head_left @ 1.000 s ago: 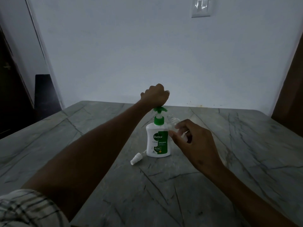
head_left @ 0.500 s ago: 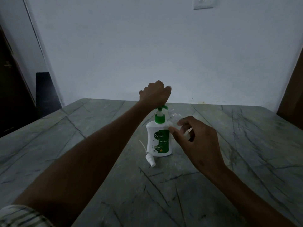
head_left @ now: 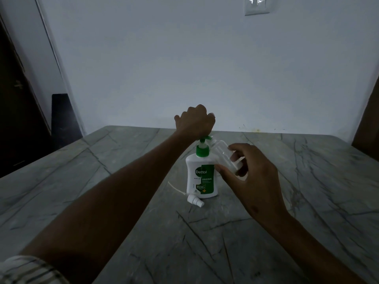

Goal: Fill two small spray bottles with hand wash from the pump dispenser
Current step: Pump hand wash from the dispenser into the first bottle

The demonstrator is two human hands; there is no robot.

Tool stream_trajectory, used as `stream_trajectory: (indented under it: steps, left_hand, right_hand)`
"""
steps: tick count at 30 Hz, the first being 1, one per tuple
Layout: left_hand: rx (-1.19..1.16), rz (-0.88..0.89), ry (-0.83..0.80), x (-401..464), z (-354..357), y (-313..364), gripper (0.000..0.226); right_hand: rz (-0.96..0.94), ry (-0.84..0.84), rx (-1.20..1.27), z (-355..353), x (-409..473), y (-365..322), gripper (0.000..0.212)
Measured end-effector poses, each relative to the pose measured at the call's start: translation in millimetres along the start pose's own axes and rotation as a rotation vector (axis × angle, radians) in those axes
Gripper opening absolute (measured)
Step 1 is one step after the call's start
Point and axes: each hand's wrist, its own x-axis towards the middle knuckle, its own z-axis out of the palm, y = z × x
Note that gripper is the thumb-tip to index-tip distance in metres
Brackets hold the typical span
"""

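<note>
Head view, table centre: your left hand (head_left: 194, 121) sits fisted on the green pump head of the dispenser (head_left: 202, 177), fingers curled over it, pressing down. The dispenser stands upright on the table (head_left: 287, 201), label toward you.

Your right hand (head_left: 252, 177) pinches a clear spray bottle (head_left: 224, 155) between thumb and fingers, tilted, its open neck up against the nozzle just under your left fist. A second ago that bottle sat lower and mostly hidden behind your fingers; now it is raised and leaning in, neck near the spout. Whether the neck actually catches the outlet, you cannot tell from here.

White spray cap (head_left: 195, 200) with its dip tube lies on the table just in front-left of the dispenser's base. It has rolled: a second ago it lay further left, pointing away; now it is close to the base, nozzle toward you.

Some white shows low in the bottle, likely soap, so filling looks under way. Only one spray bottle shows; the second is not in view.

Risk: a tilted neck may let soap run down the outside.
</note>
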Motion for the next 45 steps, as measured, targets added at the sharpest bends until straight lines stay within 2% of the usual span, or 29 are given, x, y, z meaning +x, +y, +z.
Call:
stream_trajectory:
  steps: [11, 22, 26, 35, 38, 41, 45]
  left_hand:
    - [0.048, -0.087, 0.022, -7, -4, 2, 0.008]
    - [0.036, -0.069, 0.065, -11, -2, 3, 0.012]
    - [0.023, -0.094, 0.058, -10, -2, 4, 0.022]
    - [0.019, -0.098, 0.054, -10, 2, 2, 0.021]
    - [0.004, -0.114, 0.036, -10, 1, 3, 0.018]
    - [-0.050, -0.138, 0.023, -8, 3, 1, 0.005]
    - [-0.057, -0.143, 0.035, -5, 7, 0, 0.010]
  right_hand:
    - [-0.103, 0.075, -0.049, 4, -3, 16, 0.052]
    - [-0.040, 0.033, -0.052, 11, -16, 19, 0.053]
    - [0.012, 0.006, -0.121, 11, -18, 23, 0.058]
    - [0.077, 0.004, -0.108, 13, -20, 24, 0.066]
    - [0.090, 0.013, -0.113, 12, -18, 24, 0.061]
    - [0.045, 0.060, -0.107, 10, -17, 23, 0.055]
    - [0.010, 0.100, -0.114, 10, -15, 24, 0.052]
